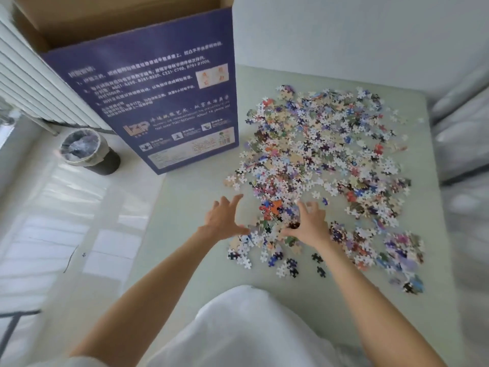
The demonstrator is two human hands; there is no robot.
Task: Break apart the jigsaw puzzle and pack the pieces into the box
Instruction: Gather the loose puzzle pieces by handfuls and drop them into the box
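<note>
Nothing is gripped yet — the left hand [225,219] and the right hand [308,225] are both spread wide, fingers splayed and facing each other across a small heap of loose puzzle pieces [274,223], as if a scoop is being set up. Whether the fingertips already touch the pieces cannot be told through the blur.

The green table [190,207] carries everything. At its far left corner the purple puzzle box [158,102] stands upright, its printed face turned toward the camera and its brown open top showing above. To the right of the box the scattered puzzle pieces [325,154] are spread over most of the tabletop; the puzzle appears fully broken apart, though a few small clumps near the right edge may remain joined. On the floor to the left, a lined waste bin [87,152] is seen beside a white radiator [31,83].

The relation that matters: the box lies up and to the left of the heap, well apart from it, and the left hand is the nearer one. The opening is high, so any gathered handful would likely have to be lifted up and over the rim — pieces could be spilled on the way.
</note>
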